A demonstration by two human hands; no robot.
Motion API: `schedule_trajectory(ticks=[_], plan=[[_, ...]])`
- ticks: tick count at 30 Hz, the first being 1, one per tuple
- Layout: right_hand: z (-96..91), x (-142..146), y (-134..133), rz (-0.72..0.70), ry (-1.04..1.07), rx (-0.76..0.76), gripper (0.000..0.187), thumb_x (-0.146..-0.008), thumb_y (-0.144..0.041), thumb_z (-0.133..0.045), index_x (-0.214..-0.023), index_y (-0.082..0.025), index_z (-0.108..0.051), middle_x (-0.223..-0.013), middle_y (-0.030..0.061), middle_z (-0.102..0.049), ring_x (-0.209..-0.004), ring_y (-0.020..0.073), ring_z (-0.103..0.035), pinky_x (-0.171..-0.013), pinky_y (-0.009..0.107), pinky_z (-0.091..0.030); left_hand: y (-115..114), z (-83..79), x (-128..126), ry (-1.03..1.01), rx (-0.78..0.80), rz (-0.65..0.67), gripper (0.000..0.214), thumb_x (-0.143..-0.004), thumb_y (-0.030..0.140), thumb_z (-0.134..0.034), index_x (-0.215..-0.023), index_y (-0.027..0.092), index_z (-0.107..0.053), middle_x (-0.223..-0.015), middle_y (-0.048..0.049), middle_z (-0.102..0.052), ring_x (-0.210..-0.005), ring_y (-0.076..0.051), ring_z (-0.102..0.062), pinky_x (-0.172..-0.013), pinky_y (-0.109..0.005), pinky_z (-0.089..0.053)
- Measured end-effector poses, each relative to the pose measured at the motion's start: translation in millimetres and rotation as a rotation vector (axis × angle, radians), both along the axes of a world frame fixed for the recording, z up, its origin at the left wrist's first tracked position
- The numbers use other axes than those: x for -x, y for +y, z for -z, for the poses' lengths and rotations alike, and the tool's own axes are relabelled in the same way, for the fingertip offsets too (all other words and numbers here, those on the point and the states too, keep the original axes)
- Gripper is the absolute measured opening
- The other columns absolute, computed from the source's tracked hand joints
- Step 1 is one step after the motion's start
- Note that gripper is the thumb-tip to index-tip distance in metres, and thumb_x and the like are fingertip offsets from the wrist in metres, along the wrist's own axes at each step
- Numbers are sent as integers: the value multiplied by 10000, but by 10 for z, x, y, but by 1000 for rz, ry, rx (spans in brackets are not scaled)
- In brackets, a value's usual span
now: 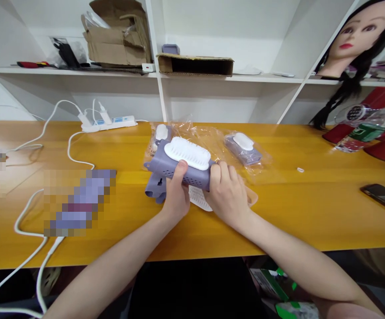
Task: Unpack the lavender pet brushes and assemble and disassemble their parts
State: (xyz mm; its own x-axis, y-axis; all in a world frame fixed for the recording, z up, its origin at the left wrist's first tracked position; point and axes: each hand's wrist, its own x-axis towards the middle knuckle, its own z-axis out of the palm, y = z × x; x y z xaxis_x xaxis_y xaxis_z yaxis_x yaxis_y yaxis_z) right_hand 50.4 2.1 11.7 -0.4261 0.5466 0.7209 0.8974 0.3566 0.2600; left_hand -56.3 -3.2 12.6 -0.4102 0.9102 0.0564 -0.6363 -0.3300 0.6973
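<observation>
- You're in a workroom or small workshop, not a home.
- Your long orange wooden workbench (278, 217) fills mid-frame, with bagged lilac brushes (243, 148) on it.
- A white power strip (109, 124) with plugged-in cables sits at its back edge.
- White shelving (265, 79) holds cardboard boxes (117, 42), upper left.
- A mannequin head (361, 35) stands upper right.

The head camera is looking forward and down, close above the left hand (175, 193) and right hand (227, 195) (shelves (232, 77) are showing beyond the table (278, 221)).
</observation>
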Motion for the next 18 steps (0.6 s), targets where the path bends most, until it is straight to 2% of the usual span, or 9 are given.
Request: schedule_trajectory(ticks=[4, 9, 15, 18], plan=[[25, -20, 32, -43, -13, -40, 68, -809, -131, -472, -783, -180, -512, -662, 48, -570, -576, 192, -482, -575, 324, -240, 25, 53, 23, 33, 13, 35, 554, -688, 430, -727, -1189, 253, -571, -1261, -65, -614, -1273, -286, -491, -995, -379, -460], [64, -43, 85, -99, 5, -36, 21, -770, -161, -490, -767, -173, -506, -666, 50, -576, -555, 182, -474, -591, 320, -227, 84, 115, 35, 111, -24, 68, 592, -611, 362, -786, -1157, 236, -594, -1113, -59, -681, -1134, -282, -592, -953, -382, -472], [60, -28, 144, -131, 40, -36, 82, -755, -262, -501, -758, -180, -506, -688, 49, -580, -591, 190, -482, -590, 319, -215, 83, 92, -12, 122, -7, -31, 630, -567, 367, -809, -1144, 229, -597, -1076, -46, -683, -1075, -248, -613, -935, -346, -475], [57, 10, 155, -94, 76, -43, 65, -753, -247, -501, -765, -183, -508, -693, 43, -581, -614, 192, -494, -592, 322, -207, 54, 56, -46, 93, -3, -78, 621, -584, 372, -796, -1151, 232, -586, -1118, -48, -665, -1103, -238, -596, -957, -341, -467]])
